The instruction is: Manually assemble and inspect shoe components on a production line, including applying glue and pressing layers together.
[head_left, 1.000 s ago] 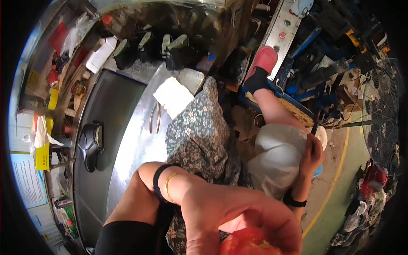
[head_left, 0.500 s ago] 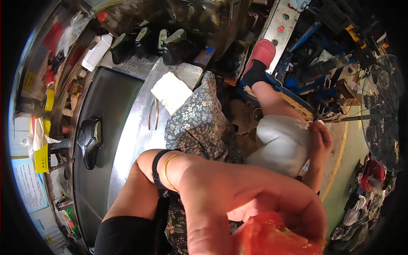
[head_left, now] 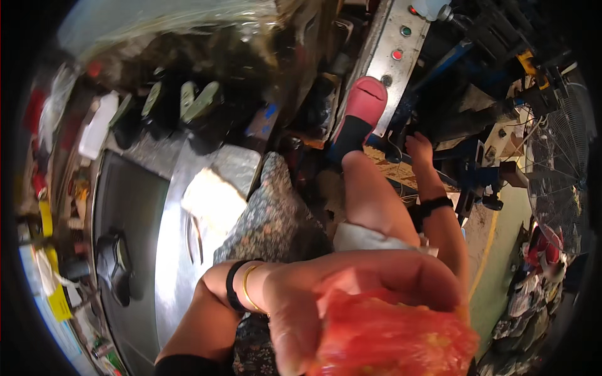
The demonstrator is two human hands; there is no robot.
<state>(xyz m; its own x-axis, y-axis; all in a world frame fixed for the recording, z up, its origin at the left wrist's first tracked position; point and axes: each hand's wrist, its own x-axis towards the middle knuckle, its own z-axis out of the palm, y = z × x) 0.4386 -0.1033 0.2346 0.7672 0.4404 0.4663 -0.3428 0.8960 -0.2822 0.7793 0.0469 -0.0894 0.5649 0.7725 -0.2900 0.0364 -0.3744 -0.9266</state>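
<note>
Holding red, fleshy food (head_left: 398,338), the left grip (head_left: 357,266) curls around its far side.

the left hand (head_left: 357,266) holds red fruit (head_left: 398,338); the right hand (head_left: 419,150) is near a pink shoe (head_left: 369,99).

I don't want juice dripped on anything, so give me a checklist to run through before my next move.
1. Left hand gripping the red fruit: ok, thumb and fingers curl around it.
2. Right hand free of other items: cannot tell, its fingers are small and unclear against the dark machinery.
3. Black shoe clear of both hands: ok, it lies on the dark belt at the left, apart from them.
4. Metal worktop bare: not ok, a pale sheet lies on it.
5. Red shoe not touching the button panel: cannot tell, the two overlap in this view.
</note>
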